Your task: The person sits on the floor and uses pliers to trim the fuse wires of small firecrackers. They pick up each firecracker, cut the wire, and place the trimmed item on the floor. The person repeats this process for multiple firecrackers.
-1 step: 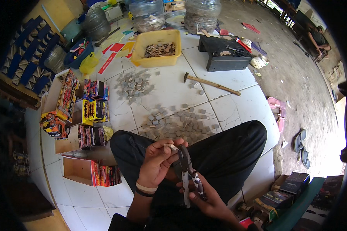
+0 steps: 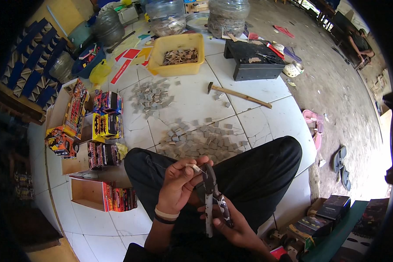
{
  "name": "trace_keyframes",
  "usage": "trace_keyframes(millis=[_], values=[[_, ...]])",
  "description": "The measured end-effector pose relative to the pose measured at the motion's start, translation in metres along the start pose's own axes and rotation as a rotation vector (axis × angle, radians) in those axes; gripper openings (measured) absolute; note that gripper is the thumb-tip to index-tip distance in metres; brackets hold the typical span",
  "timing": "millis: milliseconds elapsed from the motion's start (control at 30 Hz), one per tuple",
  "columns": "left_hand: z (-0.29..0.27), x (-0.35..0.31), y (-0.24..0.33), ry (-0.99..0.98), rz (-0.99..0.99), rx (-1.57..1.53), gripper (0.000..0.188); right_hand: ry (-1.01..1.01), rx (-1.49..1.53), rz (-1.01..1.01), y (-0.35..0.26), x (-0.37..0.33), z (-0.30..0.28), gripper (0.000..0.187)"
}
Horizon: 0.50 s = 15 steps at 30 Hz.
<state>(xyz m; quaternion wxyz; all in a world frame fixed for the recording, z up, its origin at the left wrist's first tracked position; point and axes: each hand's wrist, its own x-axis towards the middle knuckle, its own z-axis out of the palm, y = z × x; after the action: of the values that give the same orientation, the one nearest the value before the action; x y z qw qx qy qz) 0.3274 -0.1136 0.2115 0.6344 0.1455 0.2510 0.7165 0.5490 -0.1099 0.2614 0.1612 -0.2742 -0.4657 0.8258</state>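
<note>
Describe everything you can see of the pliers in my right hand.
The pliers have a dark, worn-looking metal head and two long handles: the left one pale, the right one dark with white patches like chipped paint. The handles stand spread in a narrow V. The tool is over the dark trousers, head pointing away from the body. The right hand holds it by the handles. The head is beside the small pale piece in the left hand; whether the jaws touch that piece is unclear.

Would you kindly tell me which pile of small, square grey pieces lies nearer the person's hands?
The broader grey pile, just beyond the left hand and dark trousers; the other grey pile lies farther off, nearer the yellow plastic tub.
</note>
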Motion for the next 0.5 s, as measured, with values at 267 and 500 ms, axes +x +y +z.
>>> trace_keyframes(millis=[267,500], values=[[0.010,-0.012,-0.015,0.094,0.076,-0.016,0.023,0.003,0.202,0.010,0.001,-0.001,0.005,0.065],[0.013,-0.007,-0.016,0.093,0.113,-0.036,0.024,-0.024,0.209,0.030,0.002,0.003,-0.002,0.066]])
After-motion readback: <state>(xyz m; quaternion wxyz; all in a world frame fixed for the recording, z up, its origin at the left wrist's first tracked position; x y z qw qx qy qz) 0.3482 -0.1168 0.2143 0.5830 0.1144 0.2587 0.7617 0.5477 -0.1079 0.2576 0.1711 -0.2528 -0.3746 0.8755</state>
